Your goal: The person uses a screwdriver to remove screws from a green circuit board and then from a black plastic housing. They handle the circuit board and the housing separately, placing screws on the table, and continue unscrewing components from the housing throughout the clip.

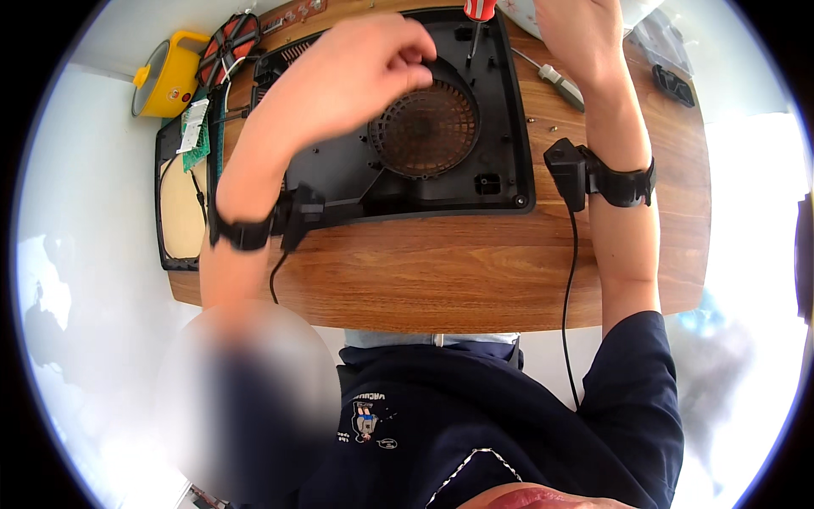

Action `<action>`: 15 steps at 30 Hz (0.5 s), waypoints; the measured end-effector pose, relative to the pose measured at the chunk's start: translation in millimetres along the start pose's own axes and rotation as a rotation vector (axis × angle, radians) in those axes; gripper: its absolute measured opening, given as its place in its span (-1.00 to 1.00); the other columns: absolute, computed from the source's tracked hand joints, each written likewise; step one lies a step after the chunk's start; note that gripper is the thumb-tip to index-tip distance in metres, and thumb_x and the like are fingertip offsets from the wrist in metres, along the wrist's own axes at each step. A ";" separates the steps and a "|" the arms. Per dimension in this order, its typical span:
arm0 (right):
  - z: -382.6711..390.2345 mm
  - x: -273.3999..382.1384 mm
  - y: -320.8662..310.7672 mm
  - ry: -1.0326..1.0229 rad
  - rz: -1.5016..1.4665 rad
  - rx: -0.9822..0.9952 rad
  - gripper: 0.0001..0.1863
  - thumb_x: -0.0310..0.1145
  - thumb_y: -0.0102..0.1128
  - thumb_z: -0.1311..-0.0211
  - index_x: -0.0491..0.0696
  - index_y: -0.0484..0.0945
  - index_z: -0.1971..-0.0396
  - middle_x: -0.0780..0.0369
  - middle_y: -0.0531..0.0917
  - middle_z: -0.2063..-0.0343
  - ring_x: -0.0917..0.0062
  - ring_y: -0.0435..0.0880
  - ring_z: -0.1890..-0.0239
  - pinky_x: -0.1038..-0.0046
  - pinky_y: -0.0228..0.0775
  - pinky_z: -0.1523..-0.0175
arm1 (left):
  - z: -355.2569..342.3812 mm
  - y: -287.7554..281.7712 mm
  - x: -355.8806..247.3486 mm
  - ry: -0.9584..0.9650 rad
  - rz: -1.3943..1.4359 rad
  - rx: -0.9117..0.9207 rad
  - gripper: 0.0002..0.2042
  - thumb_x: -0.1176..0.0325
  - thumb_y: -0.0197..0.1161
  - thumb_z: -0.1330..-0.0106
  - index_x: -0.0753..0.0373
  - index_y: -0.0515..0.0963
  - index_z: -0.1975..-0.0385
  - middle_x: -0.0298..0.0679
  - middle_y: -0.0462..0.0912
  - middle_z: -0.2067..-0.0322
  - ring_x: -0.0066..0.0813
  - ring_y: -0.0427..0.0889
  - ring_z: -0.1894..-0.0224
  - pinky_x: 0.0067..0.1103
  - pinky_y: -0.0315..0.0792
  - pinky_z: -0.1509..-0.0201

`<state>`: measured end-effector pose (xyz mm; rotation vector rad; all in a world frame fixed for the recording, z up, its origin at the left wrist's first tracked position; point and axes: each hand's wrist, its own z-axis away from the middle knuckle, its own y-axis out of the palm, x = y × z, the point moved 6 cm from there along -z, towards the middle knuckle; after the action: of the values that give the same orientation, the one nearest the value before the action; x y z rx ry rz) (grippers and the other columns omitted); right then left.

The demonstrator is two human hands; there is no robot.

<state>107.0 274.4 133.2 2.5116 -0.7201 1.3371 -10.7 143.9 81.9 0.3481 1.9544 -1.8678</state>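
A large black plastic housing (500, 153) with a round mesh grille (422, 130) lies on the wooden table (441, 271). Above the grille, my left hand (381, 68) hovers with loosely curled fingers apart and nothing visible in them. A screwdriver with a red-and-white handle (479, 8) stands point-down over the housing's upper right, its top cut off by the frame. My right hand (581, 34) is at the top edge, right of that screwdriver; its fingers are mostly out of view, so what they hold is unclear. Both forearms wear black strapped devices with cables.
A grey-handled screwdriver (561, 88) and small screws (553, 128) lie right of the housing, a black plastic part (674, 85) farther right. At left are a yellow pot (159, 85), a fan (227, 47), a green circuit board (195, 144) and a framed beige panel (182, 225).
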 end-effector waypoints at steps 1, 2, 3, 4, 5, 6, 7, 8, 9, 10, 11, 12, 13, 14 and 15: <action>-1.5 -1.7 1.1 -0.013 0.001 0.013 -0.67 -0.51 -0.11 -0.61 -0.18 0.44 -0.26 0.23 0.63 0.01 0.74 0.56 0.39 0.62 0.52 0.26 | -10.7 2.0 15.6 -0.074 0.051 -0.065 -0.87 0.47 0.25 -0.42 0.31 0.58 0.11 -0.27 0.64 0.22 -0.48 0.66 0.10 -0.56 0.54 -0.06; -4.8 -4.4 -1.7 -0.095 0.060 0.022 -0.67 -0.51 -0.11 -0.60 -0.18 0.44 -0.25 0.24 0.63 0.01 0.75 0.56 0.38 0.63 0.51 0.25 | -22.5 4.5 18.7 -0.043 0.100 -0.068 -0.83 0.46 0.29 -0.38 0.34 0.60 0.09 -0.17 0.66 0.24 -0.36 0.68 0.14 -0.50 0.54 -0.01; -7.8 -14.3 -4.4 -0.174 0.114 0.033 -0.67 -0.51 -0.10 -0.60 -0.17 0.45 -0.25 0.24 0.63 0.02 0.76 0.56 0.36 0.64 0.50 0.24 | -32.2 9.5 21.6 -0.019 0.149 -0.069 -0.78 0.45 0.32 -0.34 0.37 0.61 0.07 -0.08 0.68 0.25 -0.23 0.69 0.18 -0.43 0.54 0.04; -8.9 -20.1 -5.8 -0.254 0.166 0.044 -0.67 -0.51 -0.10 -0.60 -0.17 0.45 -0.25 0.25 0.63 0.02 0.77 0.56 0.35 0.65 0.50 0.23 | -37.5 12.9 22.0 0.004 0.197 -0.070 -0.74 0.44 0.36 -0.30 0.39 0.63 0.06 0.02 0.70 0.27 -0.11 0.71 0.22 -0.37 0.54 0.09; -7.6 -19.9 -8.3 -0.187 0.124 0.013 -0.67 -0.51 -0.10 -0.60 -0.17 0.46 -0.25 0.24 0.63 0.02 0.75 0.57 0.31 0.65 0.50 0.19 | -43.2 17.0 20.1 0.014 0.210 -0.063 -0.73 0.43 0.38 -0.28 0.39 0.64 0.06 0.01 0.70 0.27 -0.12 0.70 0.23 -0.38 0.54 0.10; -4.5 -15.4 -7.2 -0.122 0.076 -0.018 -0.67 -0.51 -0.09 -0.60 -0.17 0.46 -0.25 0.24 0.64 0.02 0.74 0.57 0.27 0.64 0.50 0.15 | -47.5 19.9 18.5 0.019 0.220 -0.057 -0.73 0.42 0.39 -0.26 0.38 0.65 0.07 0.00 0.70 0.27 -0.13 0.70 0.24 -0.39 0.54 0.10; -3.0 -13.9 -7.7 -0.057 0.025 -0.048 -0.67 -0.51 -0.09 -0.59 -0.16 0.47 -0.25 0.23 0.64 0.01 0.73 0.58 0.23 0.64 0.50 0.10 | -50.8 22.1 17.6 0.021 0.229 -0.052 -0.72 0.41 0.41 -0.24 0.38 0.66 0.08 0.00 0.70 0.28 -0.14 0.70 0.25 -0.40 0.54 0.11; -2.3 -9.2 -10.7 -0.094 0.008 -0.052 -0.67 -0.50 -0.08 -0.59 -0.17 0.47 -0.25 0.22 0.64 0.01 0.70 0.59 0.17 0.62 0.50 0.05 | -55.2 23.6 13.1 0.079 0.212 -0.053 -0.74 0.41 0.40 -0.25 0.38 0.67 0.11 -0.01 0.70 0.28 -0.14 0.70 0.24 -0.40 0.54 0.11; -1.9 -5.1 -14.0 -0.132 -0.011 -0.055 -0.66 -0.50 -0.08 -0.59 -0.17 0.47 -0.25 0.21 0.65 0.01 0.67 0.61 0.12 0.60 0.50 0.00 | -59.0 24.6 9.3 0.136 0.194 -0.056 -0.75 0.41 0.40 -0.25 0.38 0.68 0.13 -0.01 0.71 0.28 -0.14 0.71 0.23 -0.40 0.55 0.11; -1.8 -2.2 -17.0 -0.169 -0.031 -0.056 -0.66 -0.49 -0.07 -0.59 -0.17 0.48 -0.25 0.19 0.66 0.01 0.64 0.62 0.06 0.58 0.49 -0.05 | -61.8 26.1 6.7 0.191 0.176 -0.059 -0.77 0.41 0.39 -0.25 0.38 0.68 0.15 -0.02 0.71 0.29 -0.14 0.71 0.23 -0.40 0.55 0.11; -2.2 -1.1 -19.6 -0.208 0.034 -0.084 -0.66 -0.48 -0.07 -0.59 -0.18 0.48 -0.25 0.18 0.66 0.01 0.61 0.62 0.01 0.56 0.49 -0.09 | -63.8 28.8 9.0 0.200 0.170 -0.042 -0.78 0.41 0.39 -0.25 0.38 0.69 0.17 -0.02 0.72 0.29 -0.13 0.71 0.22 -0.40 0.55 0.10; -2.4 -0.2 -21.9 -0.247 0.098 -0.111 -0.66 -0.48 -0.07 -0.58 -0.18 0.48 -0.25 0.17 0.67 0.01 0.58 0.63 -0.03 0.55 0.48 -0.12 | -66.1 31.7 12.0 0.208 0.165 -0.026 -0.79 0.42 0.38 -0.25 0.38 0.69 0.18 -0.03 0.72 0.30 -0.13 0.72 0.22 -0.39 0.56 0.10; -2.7 0.9 -24.4 -0.286 0.163 -0.137 -0.65 -0.47 -0.06 -0.58 -0.19 0.48 -0.25 0.16 0.67 0.01 0.55 0.63 -0.07 0.53 0.47 -0.16 | -67.3 34.3 14.2 0.216 0.159 -0.010 -0.81 0.42 0.37 -0.26 0.38 0.69 0.20 -0.03 0.72 0.30 -0.12 0.72 0.22 -0.39 0.56 0.09; -3.7 0.3 -28.4 -0.308 0.154 -0.116 -0.65 -0.45 -0.05 -0.58 -0.20 0.48 -0.25 0.13 0.68 0.00 0.51 0.64 -0.12 0.52 0.47 -0.18 | -68.3 36.1 15.4 0.199 0.155 0.000 -0.81 0.42 0.36 -0.26 0.38 0.69 0.21 -0.03 0.73 0.30 -0.12 0.72 0.22 -0.39 0.56 0.09; -4.5 -0.5 -32.0 -0.324 0.156 -0.117 -0.65 -0.45 -0.04 -0.58 -0.19 0.49 -0.25 0.13 0.68 0.00 0.51 0.64 -0.11 0.51 0.47 -0.18 | -68.7 36.9 15.1 0.182 0.151 0.009 -0.82 0.42 0.35 -0.26 0.38 0.69 0.22 -0.03 0.73 0.30 -0.12 0.72 0.22 -0.38 0.56 0.10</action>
<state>119.9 303.8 136.8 2.6501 -1.0446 0.9048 -15.7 213.1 43.3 0.6706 1.9744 -1.8027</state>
